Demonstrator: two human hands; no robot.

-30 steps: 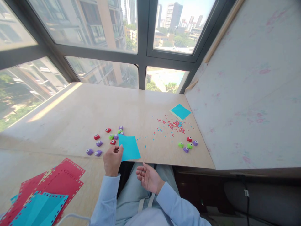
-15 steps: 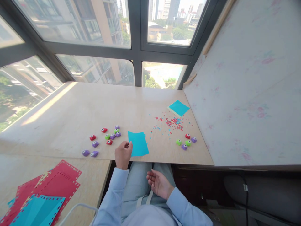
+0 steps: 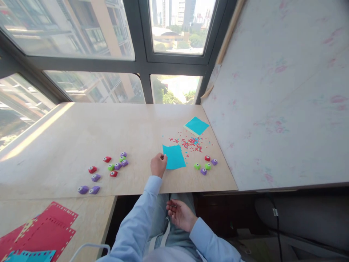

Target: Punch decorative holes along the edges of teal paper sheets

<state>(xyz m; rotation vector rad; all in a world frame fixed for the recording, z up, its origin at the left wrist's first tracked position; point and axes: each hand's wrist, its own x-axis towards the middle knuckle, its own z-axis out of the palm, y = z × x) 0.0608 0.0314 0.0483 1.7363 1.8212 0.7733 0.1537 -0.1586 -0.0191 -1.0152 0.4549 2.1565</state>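
Observation:
My left hand [image 3: 158, 165] pinches the left edge of a square sheet of blue paper [image 3: 175, 158], just over the table. Behind and to the right of the sheet lie many tiny red and blue paper bits [image 3: 192, 143]. My right hand [image 3: 181, 214] rests palm up above my lap, fingers loosely curled and apart, with nothing in it. Small fish-shaped hole punches with eye-like buttons sit in two groups: a purple one [image 3: 95, 177] among several to the left, a green one [image 3: 197, 166] among several to the right.
A stack of blue paper [image 3: 196, 125] lies at the back right, by the patterned wall [image 3: 278, 109]. On the lower left table are red sheets with punched edges [image 3: 54, 233] and a punched blue sheet [image 3: 34, 256]. A white cable [image 3: 89, 245] curves near the left sleeve.
My left hand has moved the blue sheet right and away from me, nearer the paper bits. The view has shifted to the right. My right hand stays over my lap.

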